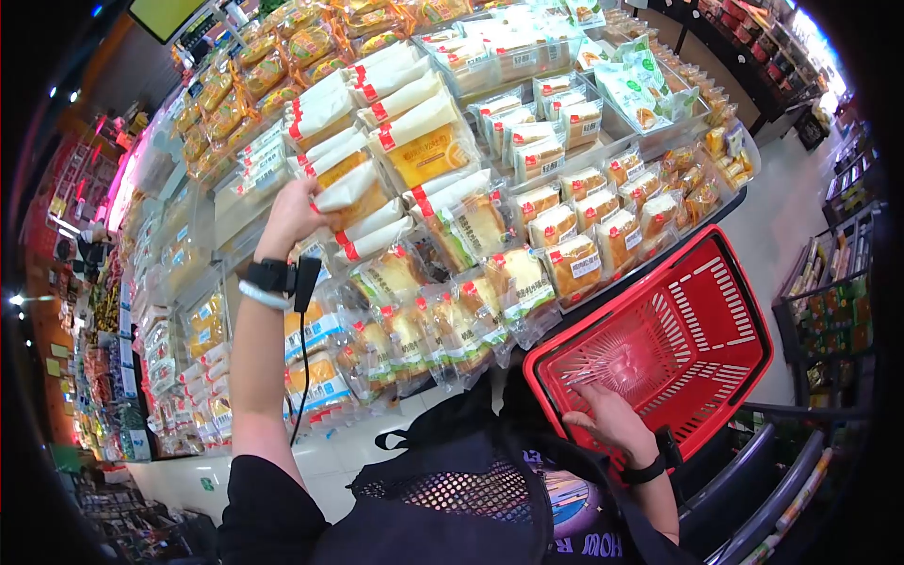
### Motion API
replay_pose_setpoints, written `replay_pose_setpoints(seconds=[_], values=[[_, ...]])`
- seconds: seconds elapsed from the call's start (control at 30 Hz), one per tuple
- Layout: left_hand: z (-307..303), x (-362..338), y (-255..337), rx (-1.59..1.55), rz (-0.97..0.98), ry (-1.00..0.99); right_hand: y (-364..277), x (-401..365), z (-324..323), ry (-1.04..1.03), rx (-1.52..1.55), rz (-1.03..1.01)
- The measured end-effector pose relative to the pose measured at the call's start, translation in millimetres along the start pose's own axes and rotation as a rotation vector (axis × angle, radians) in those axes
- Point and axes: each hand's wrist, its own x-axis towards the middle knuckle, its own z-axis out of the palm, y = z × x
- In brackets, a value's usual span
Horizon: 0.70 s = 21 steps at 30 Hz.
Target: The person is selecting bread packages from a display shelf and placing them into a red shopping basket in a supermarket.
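My left hand [297, 218] reaches into the bread display, its fingers closed at the left end of a bread package [356, 196] with a white and clear wrapper. That package sits among upright rows of similar bread with red labels. Just behind it stands a larger pack of yellow bread [426, 146]. My right hand [612, 426] is at the near side of a red shopping basket [702, 330], fingers stretched out over its inside. The slotted basket is tilted, and its bottom shows bare. Both wrists wear dark bands, and a black cable hangs from the left one.
Clear-wrapped sandwich breads [414, 339] line the front edge of the display. Square toast packs [574, 264] stand to the right, and orange-wrapped buns [311, 42] at the back. Dark shelves [833, 311] stand across the aisle floor [767, 188]. Curved dark rails [753, 471] are at lower right.
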Motion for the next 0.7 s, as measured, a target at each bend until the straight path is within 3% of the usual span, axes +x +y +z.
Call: replay_pose_setpoints(seconds=[0.13, 0.2, 0.27, 0.33, 0.4, 0.53, 0.57, 0.63, 0.7], values=[[-1, -8, -10, -0.371, 0.084, 0.027, -15, 2, -8, 0.069, -0.017, 0.002], [-20, -17, -16, -0.807, -0.093, 0.101, -26, 10, -11, 0.118, -0.020, -0.049], [-46, -38, -3, -0.851, -0.128, 0.122, -36, 21, -16, 0.148, 0.219, -0.150], [-49, -48, -3, -1.351, -0.101, 0.224, -63, 35, -25, 0.172, 0.140, -0.184], [-43, -71, 21, -1.576, -0.037, 0.074, -94, 49, -29, 0.223, 0.533, -0.171], [-8, -110, 73, -1.598, 0.017, -0.162, -129, 86, -25, 0.215, 1.065, -0.399], [-2, -116, 82, -1.607, 0.026, -0.255, -137, 93, -25, 0.238, 1.053, -0.389], [6, -121, 94, -1.625, 0.046, -0.367, -149, 102, -25, 0.278, 1.517, -0.310], [9, -123, 102, -1.570, 0.079, -0.512, -153, 102, -28, 0.340, 1.547, -0.268]])
